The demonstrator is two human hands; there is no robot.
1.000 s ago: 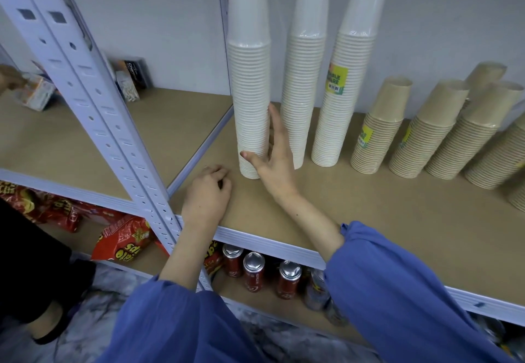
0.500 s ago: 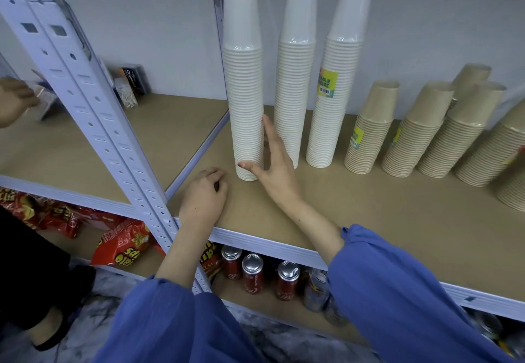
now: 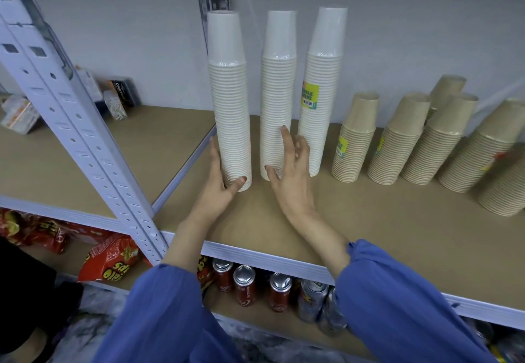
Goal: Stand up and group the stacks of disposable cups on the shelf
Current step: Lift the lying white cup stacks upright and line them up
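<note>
Three tall white cup stacks stand upright on the brown shelf board: the left stack, the middle stack and the right stack, which bears a yellow-green label. My left hand grips the base of the left stack, fingers on its left side and thumb in front. My right hand is spread in front of the middle stack, its index finger touching the stack's side and its thumb near the base. Several shorter brown cup stacks lean toward the wall further right.
A white perforated shelf post rises at the left. Small boxes lie on the neighbouring shelf behind it. On the shelf below stand red drink cans and red snack bags. Bare board lies in front of the stacks.
My left hand has lifted off the shelf board and taken hold of the left white stack's base. My right hand has left that stack and moved right to the middle stack.
</note>
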